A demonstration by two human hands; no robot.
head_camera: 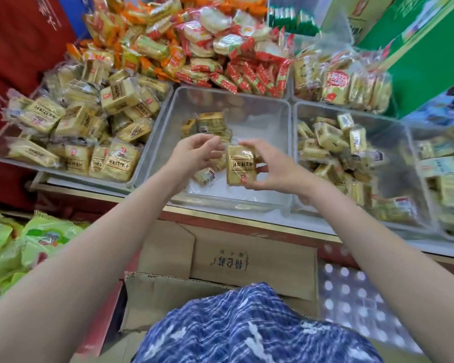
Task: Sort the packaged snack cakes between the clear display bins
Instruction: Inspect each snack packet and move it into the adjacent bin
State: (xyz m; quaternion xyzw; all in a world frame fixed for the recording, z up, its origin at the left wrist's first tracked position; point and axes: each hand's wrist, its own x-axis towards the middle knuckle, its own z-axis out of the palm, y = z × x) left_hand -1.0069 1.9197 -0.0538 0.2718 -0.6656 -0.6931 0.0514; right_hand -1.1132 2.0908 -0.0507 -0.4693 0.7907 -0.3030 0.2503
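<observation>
Fingers of your right hand (269,166) curl round one gold-wrapped cake (240,166), thumb under its near edge, holding it upright just above the middle bin (286,142). Your left hand (194,153) hovers beside the cake with fingers loosely bent; whether they pinch the clear wrapper edge is too blurred to tell, so treat that hand as free.

Judging by its dark printed band, the cake looks like the big ones heaped in the left bin (0,150), left of the middle bin, so that is probably where it belongs. Pass it to the left hand or reach across with the right, keeping it above the shared rim so it does not catch. Set it flat on the heap, not on the edge, where it could slide off onto the counter (233,220).

Beneath your hands, inside the middle bin, a small cake (205,176) lies near the front and a short stack (211,124) sits toward the back. Take those one at a time; the crinkly film will slip if you grab several.

Right of the middle bin, the right bin (409,142) holds smaller square packs, likely home for the small ones. Beyond the middle bin, red packs (247,77) are piled high; leave them.
</observation>
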